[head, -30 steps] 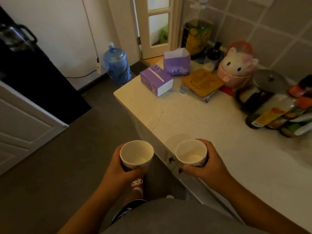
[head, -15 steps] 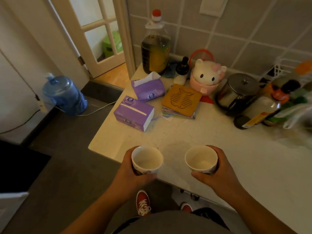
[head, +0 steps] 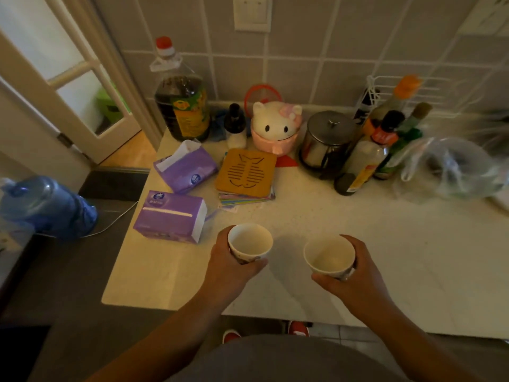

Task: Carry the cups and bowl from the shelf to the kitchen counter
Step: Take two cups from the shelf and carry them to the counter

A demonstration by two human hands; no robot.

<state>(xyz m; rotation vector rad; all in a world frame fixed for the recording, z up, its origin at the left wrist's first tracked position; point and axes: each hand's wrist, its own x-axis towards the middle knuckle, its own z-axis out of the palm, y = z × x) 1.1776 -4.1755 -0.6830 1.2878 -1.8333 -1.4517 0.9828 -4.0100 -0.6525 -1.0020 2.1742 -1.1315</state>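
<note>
A person's left hand (head: 230, 267) and right hand (head: 355, 282) each wrap one empty white paper-like cup (head: 250, 243) (head: 329, 256) above the pale speckled kitchen counter (head: 344, 224), neither set down yet, the bowl nowhere in view.

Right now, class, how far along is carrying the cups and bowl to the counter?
Done: nothing is set down yet. In hand: the left hand holds one cup, the right hand another cup, both over the counter. Left: placing them; no bowl is in view.
</note>
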